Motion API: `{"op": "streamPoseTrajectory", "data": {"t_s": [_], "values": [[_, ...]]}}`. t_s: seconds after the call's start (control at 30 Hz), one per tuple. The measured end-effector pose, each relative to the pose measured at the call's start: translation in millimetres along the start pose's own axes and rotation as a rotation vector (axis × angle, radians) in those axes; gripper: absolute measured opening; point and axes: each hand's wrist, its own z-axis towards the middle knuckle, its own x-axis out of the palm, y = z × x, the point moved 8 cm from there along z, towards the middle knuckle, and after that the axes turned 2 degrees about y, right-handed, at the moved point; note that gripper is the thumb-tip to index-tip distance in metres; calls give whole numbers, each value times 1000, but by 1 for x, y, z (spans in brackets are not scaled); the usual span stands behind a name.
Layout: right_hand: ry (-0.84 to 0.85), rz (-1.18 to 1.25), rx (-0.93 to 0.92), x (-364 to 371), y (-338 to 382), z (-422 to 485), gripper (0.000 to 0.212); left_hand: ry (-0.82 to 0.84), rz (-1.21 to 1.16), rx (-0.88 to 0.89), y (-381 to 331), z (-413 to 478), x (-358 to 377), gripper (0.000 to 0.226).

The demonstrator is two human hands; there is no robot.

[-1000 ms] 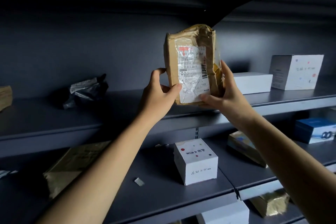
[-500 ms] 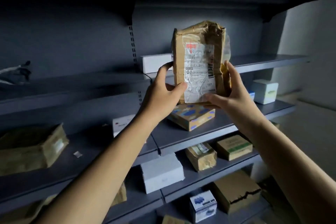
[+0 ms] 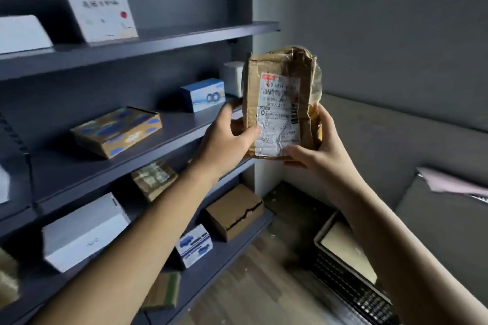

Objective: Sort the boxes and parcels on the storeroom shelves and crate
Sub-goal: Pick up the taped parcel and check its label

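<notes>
— Where is the brown parcel (image 3: 277, 103)?
— Upright at centre, in the air, at 3 o'clock of the shelves (image 3: 158, 42). The left hand (image 3: 225, 140) grips its lower 9 o'clock edge, thumb on the label. The right hand (image 3: 320, 144) clasps the 3 o'clock side.
— The crate (image 3: 355, 295)?
— On the floor at 5 o'clock, something pale inside.

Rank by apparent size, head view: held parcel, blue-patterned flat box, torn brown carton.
Largest: held parcel, though it is nearest the camera.
Next: blue-patterned flat box.
Smallest: torn brown carton, only slightly smaller, so the order of these two is unsure.
</notes>
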Motion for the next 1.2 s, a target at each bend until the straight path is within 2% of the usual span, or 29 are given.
{"op": "streamPoseTrajectory", "data": {"t_s": [0.07, 0.2, 0.33, 0.43, 0.53, 0.6, 0.63, 0.73, 0.77, 0.97, 1.2], "values": [[-68, -33, 22, -38, -19, 3, 84, 61, -39, -9, 4, 21, 43, 29], [-200, -83, 107, -116, -63, 14, 83, 193, -94, -29, 19, 67, 138, 45], [-334, -155, 214, -194, -118, 27, 85, 351, -163, -31, 42, 115, 241, 37], [-428, -231, 303, -248, -154, 30, 86, 477, -182, -61, 59, 142, 316, 41], [-521, -282, 415, -299, -186, 23, 95, 583, -153, -137, 80, 160, 388, 62], [-586, -277, 513, -335, -213, 13, 94, 635, -143, -202, 93, 163, 433, 71], [-618, -281, 559, -353, -226, 6, 91, 655, -139, -223, 98, 163, 454, 68], [-685, -267, 663, -399, -262, -13, 80, 704, -115, -258, 114, 159, 517, 32], [-697, -254, 688, -413, -274, -18, 75, 721, -112, -283, 120, 157, 538, 28], [-718, -248, 874, -505, -371, -62, 49, 801, 13, -403, 158, 133, 673, 33], [-715, -233, 1072, -582, -502, -112, 51, 844, 227, -487, 245, 97, 813, 33]]}}
